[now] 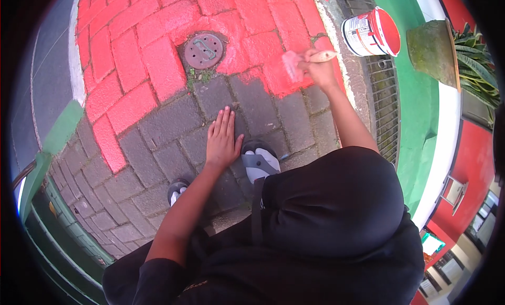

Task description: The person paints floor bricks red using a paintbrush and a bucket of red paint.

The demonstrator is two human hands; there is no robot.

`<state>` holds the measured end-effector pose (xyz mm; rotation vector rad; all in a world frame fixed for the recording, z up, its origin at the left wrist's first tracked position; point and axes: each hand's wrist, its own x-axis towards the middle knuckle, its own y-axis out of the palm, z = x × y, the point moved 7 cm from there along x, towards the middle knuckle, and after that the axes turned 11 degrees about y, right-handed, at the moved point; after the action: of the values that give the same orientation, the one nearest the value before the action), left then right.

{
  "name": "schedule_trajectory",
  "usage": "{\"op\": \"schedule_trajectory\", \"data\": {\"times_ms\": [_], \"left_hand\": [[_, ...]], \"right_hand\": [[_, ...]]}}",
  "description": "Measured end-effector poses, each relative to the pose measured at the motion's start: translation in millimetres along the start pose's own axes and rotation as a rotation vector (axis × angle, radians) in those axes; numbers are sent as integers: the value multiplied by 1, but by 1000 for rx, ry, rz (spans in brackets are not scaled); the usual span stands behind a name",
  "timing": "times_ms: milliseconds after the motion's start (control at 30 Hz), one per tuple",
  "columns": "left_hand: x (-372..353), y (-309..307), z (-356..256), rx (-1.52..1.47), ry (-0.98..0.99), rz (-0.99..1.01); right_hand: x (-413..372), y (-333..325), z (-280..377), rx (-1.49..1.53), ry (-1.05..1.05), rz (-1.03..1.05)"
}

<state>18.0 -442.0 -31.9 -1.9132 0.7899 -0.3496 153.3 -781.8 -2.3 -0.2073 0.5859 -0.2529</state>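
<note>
My right hand [317, 71] is closed round the pale handle of a paintbrush [322, 56]. The brush's bristle end, blurred and pinkish, touches freshly red paving near the kerb. Flat on the bare grey paving bricks [171, 115] lies my left hand [223, 139], fingers stretched out and holding nothing. Red paint [158, 21] covers the bricks beyond, with an uneven edge running past a round metal cover [203, 50]. To the right of my right hand, a white paint bucket [368, 32] with red paint inside its rim stands by the drain.
A metal drain grate [384, 94] runs along the right, beside a pale kerb [350, 78]. Past it are a green painted strip [415, 110] and a mossy planter [432, 53] with long leaves. My sandalled foot [259, 160] is close to my left hand. Dark tiles [50, 68] lie at left.
</note>
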Motion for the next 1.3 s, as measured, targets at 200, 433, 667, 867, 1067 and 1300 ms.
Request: {"op": "schedule_trajectory", "data": {"times_ms": [200, 433, 667, 867, 1067, 1300], "left_hand": [[0, -3, 1, 1, -7, 16], [1, -1, -1, 28, 2, 15], [2, 0, -1, 33, 4, 5], [1, 2, -2, 41, -2, 21], [0, 1, 1, 8, -2, 27], [0, 3, 1, 45, 7, 42]], "right_hand": [[-39, -29, 26, -464, -521, -371], [-85, 48, 7, -317, -794, -123], [-17, -61, 18, -239, -200, -292], [-21, -23, 64, -439, -598, -121], [-10, -12, 35, -458, -438, 221], [-8, 3, 42, -692, -303, 269]]}}
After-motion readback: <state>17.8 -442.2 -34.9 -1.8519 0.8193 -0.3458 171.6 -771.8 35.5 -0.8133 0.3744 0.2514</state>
